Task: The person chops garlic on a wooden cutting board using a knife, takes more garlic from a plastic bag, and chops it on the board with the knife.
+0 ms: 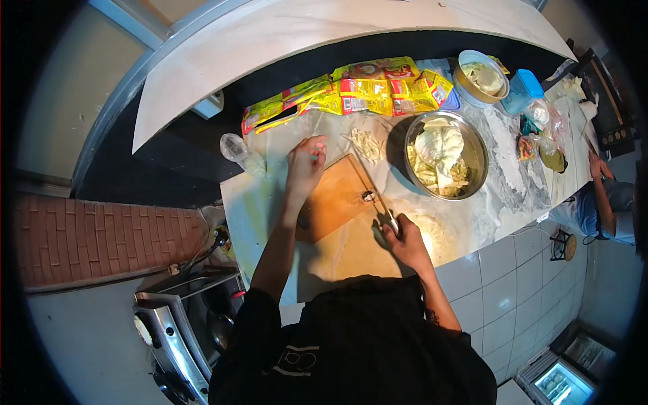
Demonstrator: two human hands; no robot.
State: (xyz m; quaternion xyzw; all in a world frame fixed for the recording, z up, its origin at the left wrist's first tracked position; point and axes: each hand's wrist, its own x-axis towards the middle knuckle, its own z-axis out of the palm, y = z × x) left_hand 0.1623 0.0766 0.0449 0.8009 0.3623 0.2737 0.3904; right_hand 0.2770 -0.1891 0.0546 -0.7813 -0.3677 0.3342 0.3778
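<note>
My right hand [409, 244] is wrapped round the handle of a knife [393, 221], whose blade points away from me along the right side of a wooden cutting board [337, 202]. A small dark-and-white piece [368, 196] lies on the board near the blade. Over the board's far left corner is my left hand [307, 162], its fingers curled in; whatever they may hold is too small to make out. Pale thin strips [368, 145] lie in a loose pile just beyond the board. To the right stands a steel bowl [483, 158] with cut cabbage [440, 152] in it.
Yellow-and-red packets [364, 96] line the back of the counter. A clear plastic container [233, 146] lies at the left. Another bowl [503, 94], a blue-lidded box [530, 82] and plastic bags [550, 131] stand at the right. Another person's hands [597, 165] rest at the counter's far right end.
</note>
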